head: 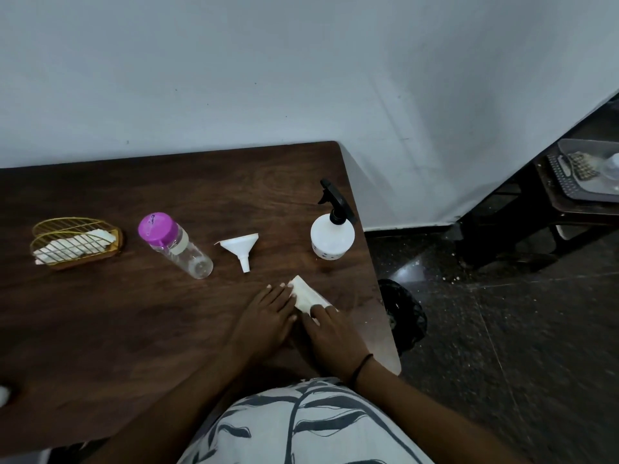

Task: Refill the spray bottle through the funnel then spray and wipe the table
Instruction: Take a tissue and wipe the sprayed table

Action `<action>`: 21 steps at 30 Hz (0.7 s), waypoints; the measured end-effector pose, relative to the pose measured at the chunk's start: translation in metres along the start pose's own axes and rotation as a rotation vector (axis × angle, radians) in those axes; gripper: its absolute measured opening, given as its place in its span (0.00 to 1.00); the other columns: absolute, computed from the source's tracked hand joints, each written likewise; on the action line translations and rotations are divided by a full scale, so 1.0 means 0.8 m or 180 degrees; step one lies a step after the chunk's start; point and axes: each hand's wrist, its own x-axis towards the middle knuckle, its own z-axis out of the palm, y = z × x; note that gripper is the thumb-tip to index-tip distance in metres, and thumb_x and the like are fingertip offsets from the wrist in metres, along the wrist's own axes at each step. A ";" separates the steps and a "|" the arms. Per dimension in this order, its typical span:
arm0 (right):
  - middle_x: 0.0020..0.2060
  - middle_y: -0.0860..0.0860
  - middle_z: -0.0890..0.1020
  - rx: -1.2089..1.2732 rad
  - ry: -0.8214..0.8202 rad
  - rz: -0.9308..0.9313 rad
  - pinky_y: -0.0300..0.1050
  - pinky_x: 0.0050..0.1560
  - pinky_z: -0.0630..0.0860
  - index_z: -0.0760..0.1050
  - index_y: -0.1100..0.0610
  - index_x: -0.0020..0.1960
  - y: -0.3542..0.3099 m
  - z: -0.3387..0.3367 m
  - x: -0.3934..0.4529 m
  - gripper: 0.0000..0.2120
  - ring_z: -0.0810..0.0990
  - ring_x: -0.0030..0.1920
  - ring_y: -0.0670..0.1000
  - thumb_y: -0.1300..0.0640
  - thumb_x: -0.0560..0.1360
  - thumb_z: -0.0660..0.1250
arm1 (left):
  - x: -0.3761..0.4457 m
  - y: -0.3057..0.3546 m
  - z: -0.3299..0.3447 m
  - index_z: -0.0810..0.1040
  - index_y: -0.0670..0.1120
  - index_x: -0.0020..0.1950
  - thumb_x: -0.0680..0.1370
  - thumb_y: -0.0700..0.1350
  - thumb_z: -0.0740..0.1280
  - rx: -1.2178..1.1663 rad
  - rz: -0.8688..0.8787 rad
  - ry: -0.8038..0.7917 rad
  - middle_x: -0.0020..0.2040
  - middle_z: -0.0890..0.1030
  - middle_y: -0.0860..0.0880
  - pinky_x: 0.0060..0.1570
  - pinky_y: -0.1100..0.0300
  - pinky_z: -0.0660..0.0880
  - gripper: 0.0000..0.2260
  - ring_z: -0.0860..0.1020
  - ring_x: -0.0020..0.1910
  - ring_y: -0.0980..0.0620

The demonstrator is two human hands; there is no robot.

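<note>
A white spray bottle (332, 236) with a black trigger head stands near the right edge of the dark wooden table (117, 313). Left of it a white funnel (242, 246) lies on its side. A clear bottle (177, 246) with a purple cap stands further left. A folded white tissue (306, 295) lies flat on the table in front of the funnel. My left hand (268, 316) rests flat with its fingertips on the tissue's left edge. My right hand (333, 336) presses down on the tissue's near right end.
A gold wire holder (75, 242) with white tissues sits at the far left. A black mesh bin (403, 313) stands on the floor beside the table's right edge. A low dark stand with a grey tray (582, 175) is at the far right. A wall runs behind the table.
</note>
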 end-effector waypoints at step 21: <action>0.44 0.60 0.80 -0.0475 -0.0354 0.0425 0.50 0.33 0.77 0.80 0.65 0.55 0.066 -0.001 0.062 0.13 0.78 0.38 0.58 0.64 0.72 0.66 | 0.000 -0.019 -0.035 0.80 0.39 0.62 0.76 0.47 0.59 -0.0070 -0.0956 0.0169 0.62 0.81 0.42 0.63 0.48 0.75 0.21 0.80 0.62 0.43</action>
